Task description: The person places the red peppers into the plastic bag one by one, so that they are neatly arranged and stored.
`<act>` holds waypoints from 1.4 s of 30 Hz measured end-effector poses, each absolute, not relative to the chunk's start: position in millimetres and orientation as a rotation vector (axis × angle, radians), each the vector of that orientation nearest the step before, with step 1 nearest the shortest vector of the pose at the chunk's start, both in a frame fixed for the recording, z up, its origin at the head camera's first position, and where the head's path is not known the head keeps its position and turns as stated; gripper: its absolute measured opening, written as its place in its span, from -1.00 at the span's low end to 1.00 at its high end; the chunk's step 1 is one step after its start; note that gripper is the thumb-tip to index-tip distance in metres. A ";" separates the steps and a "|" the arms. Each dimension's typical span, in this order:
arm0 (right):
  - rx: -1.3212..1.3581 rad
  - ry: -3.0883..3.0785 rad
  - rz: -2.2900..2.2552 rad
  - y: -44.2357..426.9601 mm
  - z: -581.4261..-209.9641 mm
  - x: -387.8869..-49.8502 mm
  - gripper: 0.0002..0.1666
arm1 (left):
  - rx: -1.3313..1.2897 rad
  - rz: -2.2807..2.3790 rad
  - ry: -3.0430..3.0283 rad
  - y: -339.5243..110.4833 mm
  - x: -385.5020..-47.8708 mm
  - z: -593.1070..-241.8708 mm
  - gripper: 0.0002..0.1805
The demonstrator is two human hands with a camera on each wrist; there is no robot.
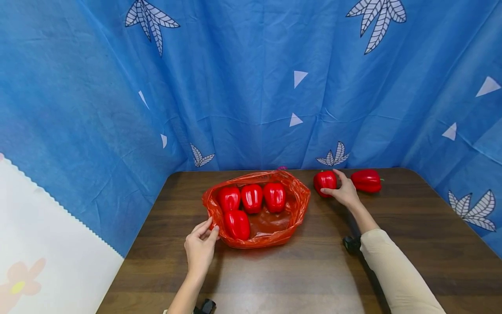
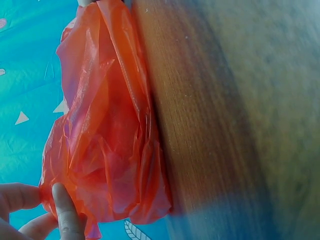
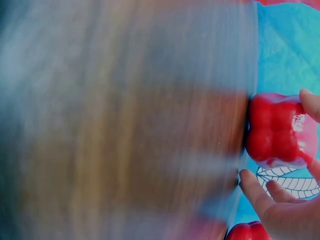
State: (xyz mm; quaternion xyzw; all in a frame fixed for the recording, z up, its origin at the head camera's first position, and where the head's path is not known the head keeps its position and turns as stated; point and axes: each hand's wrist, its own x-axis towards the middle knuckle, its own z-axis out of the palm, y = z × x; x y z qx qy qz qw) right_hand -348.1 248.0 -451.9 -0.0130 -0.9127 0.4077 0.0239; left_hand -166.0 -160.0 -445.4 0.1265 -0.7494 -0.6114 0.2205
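Blue leaf-print curtain (image 1: 251, 87), brown wooden table (image 1: 298, 279)!

Left hand (image 1: 201, 248) pinches the orange-red plastic bag (image 1: 274, 238) by its rim, four glossy red bell peppers (image 1: 252, 198) inside; right hand (image 1: 346, 192) grips a fifth pepper (image 1: 323, 181) on the table, a sixth pepper (image 1: 366, 180) nearby.

head cam: high up, looking fwd/down twd blue curtain (image 1: 251, 91), furthest back
L wrist cam: rolled sideways, v close to bag (image 2: 110, 135)
R wrist cam: sideways too, low over table (image 1: 282, 279), nr pepper (image 3: 275, 131)
overlap: head + L share bag; head + R share pepper
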 end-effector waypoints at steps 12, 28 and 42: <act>-0.119 -2.816 1.328 247.7 -452.7 -345.8 0.10 | 0.348 -1.690 -2.079 -159.2 -166.1 -446.3 -0.63; -0.132 -2.700 1.376 243.6 -438.1 -321.4 0.09 | 0.334 -1.694 -2.072 -159.1 -165.7 -446.4 -0.63; 0.008 -2.654 1.390 223.3 -400.6 -292.2 0.09 | 0.337 -1.666 -2.085 -160.2 -164.7 -445.0 -0.64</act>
